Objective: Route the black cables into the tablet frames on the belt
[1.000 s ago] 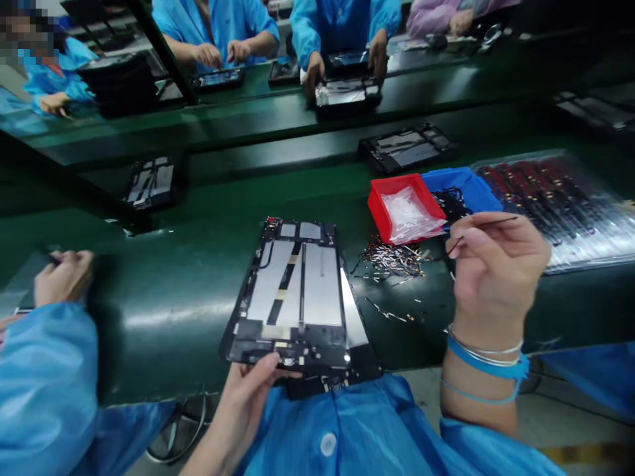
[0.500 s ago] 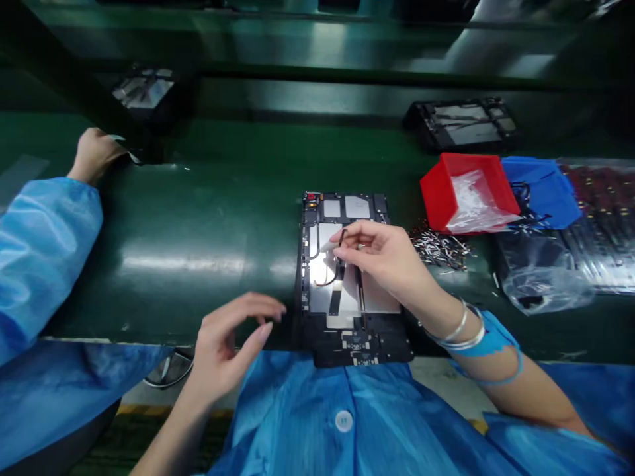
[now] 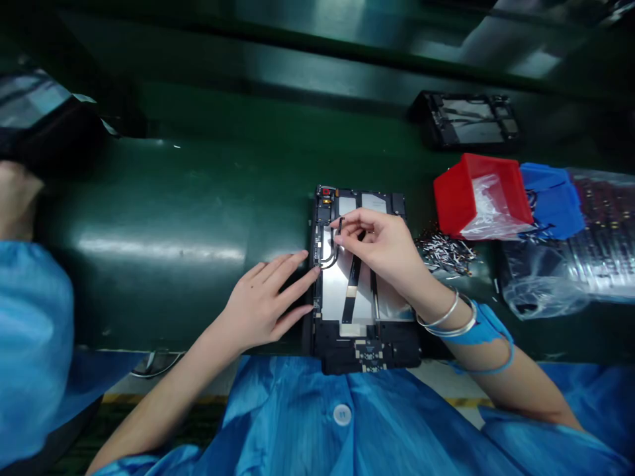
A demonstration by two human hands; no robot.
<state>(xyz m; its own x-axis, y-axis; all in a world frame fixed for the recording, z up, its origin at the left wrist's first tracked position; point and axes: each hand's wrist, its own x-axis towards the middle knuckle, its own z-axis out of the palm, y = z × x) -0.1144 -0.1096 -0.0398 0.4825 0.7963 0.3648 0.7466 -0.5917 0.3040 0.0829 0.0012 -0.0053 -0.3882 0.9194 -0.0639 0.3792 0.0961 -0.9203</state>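
An opened tablet chassis [image 3: 357, 330] lies on the green conveyor belt [image 3: 198, 198] right in front of me, its silver panels and black flex strip showing. My right hand [image 3: 381, 248] hovers over its upper part, fingers pinched on a thin black cable [image 3: 333, 254] that curves down along the left side. My left hand [image 3: 265, 304] rests flat on the belt, fingers stretched out and touching the chassis's left edge.
A red bin [image 3: 479, 195] with a clear bag and a blue bin [image 3: 553, 198] stand at the right, with loose small metal parts [image 3: 444, 251] in front. Plastic-wrapped trays [image 3: 595, 244] lie far right. Another chassis [image 3: 469, 119] sits farther back. A co-worker's blue sleeve [image 3: 30, 344] is at left.
My right hand came from the bins to the chassis with the cable. My left hand let go of the chassis's bottom edge and now lies flat against its left edge. My view tilted down.
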